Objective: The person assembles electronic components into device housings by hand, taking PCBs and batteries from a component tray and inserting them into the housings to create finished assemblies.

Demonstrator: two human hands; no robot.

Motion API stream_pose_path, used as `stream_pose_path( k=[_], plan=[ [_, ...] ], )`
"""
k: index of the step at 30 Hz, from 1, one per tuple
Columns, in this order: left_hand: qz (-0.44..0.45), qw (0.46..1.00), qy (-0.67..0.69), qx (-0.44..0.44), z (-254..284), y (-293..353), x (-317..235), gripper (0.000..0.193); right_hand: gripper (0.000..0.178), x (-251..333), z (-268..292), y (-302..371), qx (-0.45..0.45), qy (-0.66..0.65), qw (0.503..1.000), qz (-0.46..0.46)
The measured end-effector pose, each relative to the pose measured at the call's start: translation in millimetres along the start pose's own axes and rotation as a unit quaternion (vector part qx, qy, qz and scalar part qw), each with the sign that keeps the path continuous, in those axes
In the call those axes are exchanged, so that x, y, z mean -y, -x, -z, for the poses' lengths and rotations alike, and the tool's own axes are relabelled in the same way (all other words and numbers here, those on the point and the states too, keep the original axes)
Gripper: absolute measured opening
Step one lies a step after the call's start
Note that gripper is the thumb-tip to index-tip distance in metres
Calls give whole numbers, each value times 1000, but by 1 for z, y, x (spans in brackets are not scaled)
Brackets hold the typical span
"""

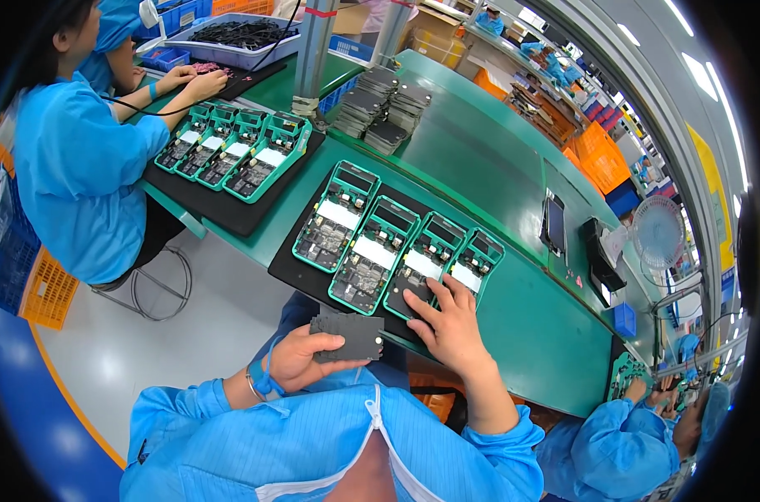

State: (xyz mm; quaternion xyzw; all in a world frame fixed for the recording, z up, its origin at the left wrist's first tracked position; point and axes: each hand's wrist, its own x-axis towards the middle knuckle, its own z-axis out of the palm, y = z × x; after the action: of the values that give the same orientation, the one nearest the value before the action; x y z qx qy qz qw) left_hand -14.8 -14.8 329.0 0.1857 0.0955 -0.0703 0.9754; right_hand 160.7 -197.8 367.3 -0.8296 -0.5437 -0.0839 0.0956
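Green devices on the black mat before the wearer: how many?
4, in one row: leftmost device, second device, third device and rightmost device; the right hand partly covers the last two. No other seems hidden.

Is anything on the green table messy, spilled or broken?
A little messy: the stacks of grey plates, beyond the four green cases in front of the person, look askew because their edges stick out unevenly instead of lining up. I see no clear spill or damage around the right hand.
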Motion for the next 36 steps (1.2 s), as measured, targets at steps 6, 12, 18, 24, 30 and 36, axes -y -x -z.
stream_pose_path(
  k=[6,12,18,24,30,36],
  plan=[
    [-23,999,-21,-18,2,12,-4,42,41,16,9,-5,0,1,1000,17],
    [-36,999,-13,-26,4,21,-12,42,51,59,15,-16,-30,-219,966,137],
    [-47,998,8,-28,5,28,-24,41,43,71,4,-30,0,-229,959,167],
    [-64,997,32,-15,15,38,-39,44,38,70,-7,-49,-73,-153,985,38],
    [-72,997,41,-9,23,48,-44,47,35,78,-23,-55,-53,-115,990,56],
    [-82,996,9,-24,30,54,-47,45,34,82,-23,-55,-44,-99,992,57]
  ],
)
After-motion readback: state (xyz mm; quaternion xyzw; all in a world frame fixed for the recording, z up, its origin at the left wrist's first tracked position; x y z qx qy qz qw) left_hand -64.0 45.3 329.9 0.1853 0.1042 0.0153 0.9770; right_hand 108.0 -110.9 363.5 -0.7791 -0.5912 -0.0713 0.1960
